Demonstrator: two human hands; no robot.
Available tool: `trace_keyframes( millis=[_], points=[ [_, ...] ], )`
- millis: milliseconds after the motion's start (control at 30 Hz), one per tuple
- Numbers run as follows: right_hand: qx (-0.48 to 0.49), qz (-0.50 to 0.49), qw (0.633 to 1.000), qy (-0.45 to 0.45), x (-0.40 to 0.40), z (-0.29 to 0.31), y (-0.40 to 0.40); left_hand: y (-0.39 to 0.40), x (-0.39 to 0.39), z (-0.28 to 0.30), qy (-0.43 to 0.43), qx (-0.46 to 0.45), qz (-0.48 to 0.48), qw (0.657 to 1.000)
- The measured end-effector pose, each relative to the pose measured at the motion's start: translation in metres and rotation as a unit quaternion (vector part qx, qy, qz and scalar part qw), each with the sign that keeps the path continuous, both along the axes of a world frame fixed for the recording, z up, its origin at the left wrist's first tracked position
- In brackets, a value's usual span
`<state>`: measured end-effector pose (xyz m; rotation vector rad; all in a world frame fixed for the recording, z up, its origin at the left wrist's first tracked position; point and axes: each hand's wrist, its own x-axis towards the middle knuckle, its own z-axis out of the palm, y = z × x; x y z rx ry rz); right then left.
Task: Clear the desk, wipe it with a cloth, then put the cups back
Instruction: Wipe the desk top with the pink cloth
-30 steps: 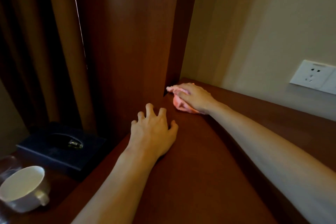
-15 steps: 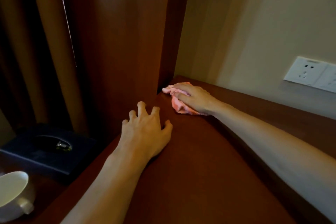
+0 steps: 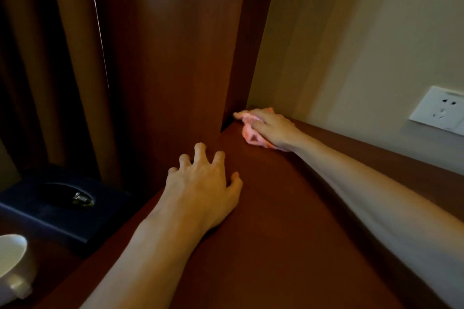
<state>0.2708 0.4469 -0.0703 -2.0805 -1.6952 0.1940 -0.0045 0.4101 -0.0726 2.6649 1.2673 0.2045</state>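
My right hand (image 3: 272,129) presses a crumpled pink cloth (image 3: 249,133) onto the dark wooden desk (image 3: 276,246), in the far corner where a wooden side panel meets the beige wall. Most of the cloth is hidden under the palm. My left hand (image 3: 204,189) rests flat on the desk near its left edge, fingers spread, holding nothing. A white cup (image 3: 11,266) with a handle stands on a lower surface at the bottom left, cut off by the frame edge.
A dark blue tissue box (image 3: 62,211) lies on the lower surface left of the desk. A tall wooden panel (image 3: 175,57) and brown curtains (image 3: 50,57) rise behind. A white wall socket (image 3: 439,110) sits above the desk at the right.
The view has shifted slightly, so the cup has slid toward the left frame edge. My right hand has kept the cloth in the far corner. The left hand stays planted.
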Motion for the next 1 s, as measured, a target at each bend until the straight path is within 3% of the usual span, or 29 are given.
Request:
trace_keyframes(
  millis=[67,133,200,233,367,433,633,867,1000],
  points=[
    [-0.011,0.034,0.999,0.041,0.006,-0.002,-0.017,-0.001,0.0,0.0,0.003,0.003,-0.003,1.0],
    [0.001,-0.078,0.997,0.008,0.018,-0.004,0.001,-0.001,0.0,0.0,-0.001,0.003,0.0,1.0],
    [-0.051,-0.206,0.975,-0.072,0.009,-0.003,0.019,-0.001,0.0,0.0,-0.002,0.002,0.0,1.0],
    [-0.052,-0.198,0.975,-0.09,0.0,-0.002,0.023,0.0,0.0,0.0,-0.002,0.003,0.002,1.0],
    [-0.002,0.058,0.997,-0.046,-0.041,-0.003,-0.011,0.0,0.001,0.0,0.0,0.0,0.0,1.0],
    [0.013,0.105,0.994,-0.024,-0.059,0.002,-0.035,0.0,0.0,0.001,-0.002,-0.003,0.0,1.0],
    [-0.019,0.021,0.998,-0.057,-0.058,-0.002,-0.061,-0.002,-0.003,-0.001,-0.004,0.013,-0.003,1.0],
    [-0.036,-0.141,0.987,-0.06,-0.008,0.001,-0.009,0.002,0.0,0.0,-0.002,0.002,-0.003,1.0],
    [-0.066,-0.161,0.981,-0.082,-0.003,0.009,0.005,0.0,0.001,-0.001,0.009,0.012,-0.006,1.0]
  ],
)
